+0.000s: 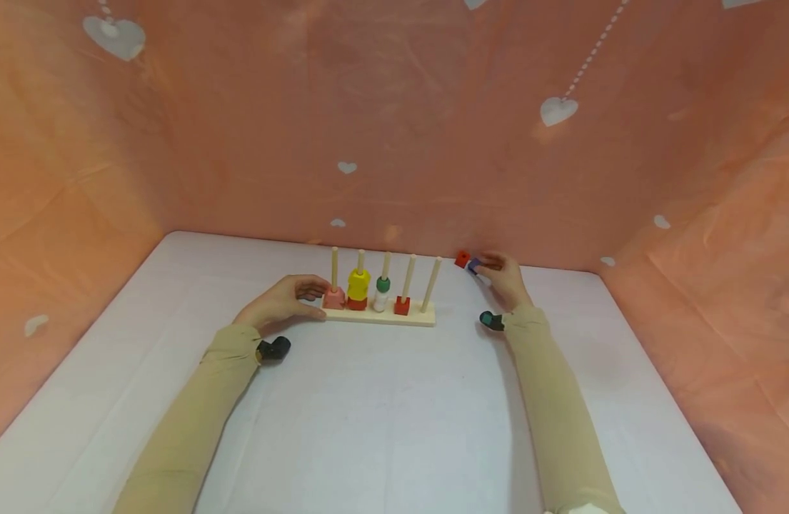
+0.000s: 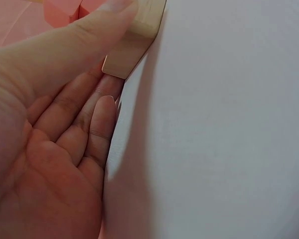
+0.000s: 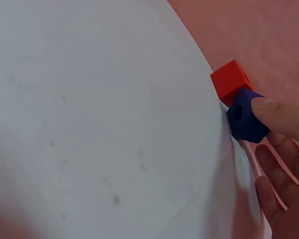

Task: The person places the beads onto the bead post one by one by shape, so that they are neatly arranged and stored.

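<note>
A wooden peg stand (image 1: 381, 319) with several upright pegs stands toward the back of the table. My left hand (image 1: 281, 298) holds its left end, thumb (image 2: 102, 25) on top of the base and fingers behind it. A pink bead (image 1: 333, 298) sits on the leftmost peg, beside those fingers. At the table's back edge, my right hand (image 1: 508, 278) pinches a dark blue block (image 3: 248, 119) with a hole through it. The thumb presses its near face; the far side is hidden. A red block (image 3: 230, 80) lies right against the blue one.
Yellow beads (image 1: 358, 285) over red, a green bead (image 1: 383, 284) over white, and a red cube (image 1: 402, 306) fill the middle pegs; the rightmost peg (image 1: 430, 285) is bare. An orange-pink curtain (image 1: 394, 128) rises behind the white table (image 1: 381, 414).
</note>
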{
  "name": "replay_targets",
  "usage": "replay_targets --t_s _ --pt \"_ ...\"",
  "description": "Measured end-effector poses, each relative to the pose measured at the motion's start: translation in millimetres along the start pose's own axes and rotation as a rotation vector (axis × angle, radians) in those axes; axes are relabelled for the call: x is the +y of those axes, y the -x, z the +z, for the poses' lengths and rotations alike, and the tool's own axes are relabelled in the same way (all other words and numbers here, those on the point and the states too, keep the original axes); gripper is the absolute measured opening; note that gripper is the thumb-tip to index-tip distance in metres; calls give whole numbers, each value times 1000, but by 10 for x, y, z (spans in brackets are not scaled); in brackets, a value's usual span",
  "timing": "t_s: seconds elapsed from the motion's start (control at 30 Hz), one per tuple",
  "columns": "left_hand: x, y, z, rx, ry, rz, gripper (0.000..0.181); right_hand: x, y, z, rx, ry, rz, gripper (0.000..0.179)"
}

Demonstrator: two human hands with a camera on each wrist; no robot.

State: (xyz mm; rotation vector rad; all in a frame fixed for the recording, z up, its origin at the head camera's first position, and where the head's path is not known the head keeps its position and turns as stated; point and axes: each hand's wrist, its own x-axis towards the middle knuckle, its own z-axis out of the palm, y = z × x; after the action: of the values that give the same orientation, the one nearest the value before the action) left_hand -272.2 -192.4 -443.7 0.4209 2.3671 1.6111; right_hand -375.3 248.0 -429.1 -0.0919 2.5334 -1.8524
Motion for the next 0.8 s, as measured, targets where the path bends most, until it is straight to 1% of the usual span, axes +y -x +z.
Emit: replay_targets --t_s 0.3,0.4,0.57,0.8 --pt "-7 6 -3 -10 15 7 62 43 -19 8 9 62 -61 49" --pt "7 13 0 -8 17 2 61 60 -23 14 11 58 -65 50" --pt "17 21 -6 -6 16 3 61 47 -25 43 -5 63 -44 50" --pt "10 20 -4 -13 27 0 61 31 -8 91 -16 134 -59 45"
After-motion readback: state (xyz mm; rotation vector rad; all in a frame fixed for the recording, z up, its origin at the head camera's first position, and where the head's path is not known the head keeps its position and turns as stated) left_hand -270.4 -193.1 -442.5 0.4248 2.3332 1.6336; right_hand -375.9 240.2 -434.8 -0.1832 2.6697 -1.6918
